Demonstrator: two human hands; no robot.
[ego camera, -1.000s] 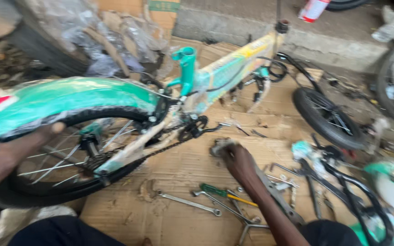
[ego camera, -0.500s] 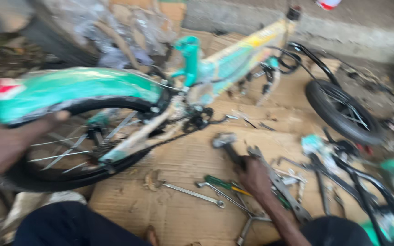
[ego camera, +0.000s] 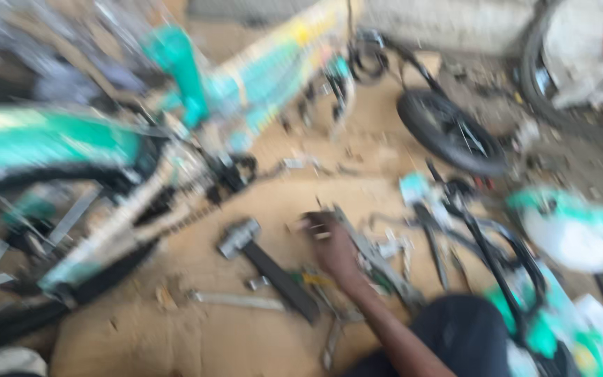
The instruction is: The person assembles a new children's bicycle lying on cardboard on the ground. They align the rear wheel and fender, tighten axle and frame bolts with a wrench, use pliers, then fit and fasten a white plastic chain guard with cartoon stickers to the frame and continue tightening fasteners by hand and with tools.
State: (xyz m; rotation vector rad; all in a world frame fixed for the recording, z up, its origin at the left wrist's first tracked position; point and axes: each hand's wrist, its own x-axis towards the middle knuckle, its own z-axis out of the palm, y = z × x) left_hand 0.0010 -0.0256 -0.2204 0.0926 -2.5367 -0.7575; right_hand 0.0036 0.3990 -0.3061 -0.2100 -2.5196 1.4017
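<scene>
The frame is badly blurred. The right hand (ego camera: pixel 331 241) reaches out over a sheet of cardboard (ego camera: pixel 176 335) among scattered tools; whether its fingers are spread or closed on anything I cannot tell. A hammer (ego camera: pixel 266 265) lies just left of that hand, metal head toward the bike and dark handle running back toward the person; hand and hammer look apart. A flat wrench (ego camera: pixel 239 301) lies left of the hammer's handle. Just right of the hand is a pile of long metal tools (ego camera: pixel 378 258), its nearest bar touching or almost touching the fingers.

A small teal bike (ego camera: pixel 197 132) lies on its side left of the hammer, with its teal fender (ego camera: pixel 43 143) and rear wheel at the far left and its chain near the hammer's head. A loose black wheel (ego camera: pixel 448 132) lies beyond the tool pile, right of the bike frame. The left hand is out of sight.
</scene>
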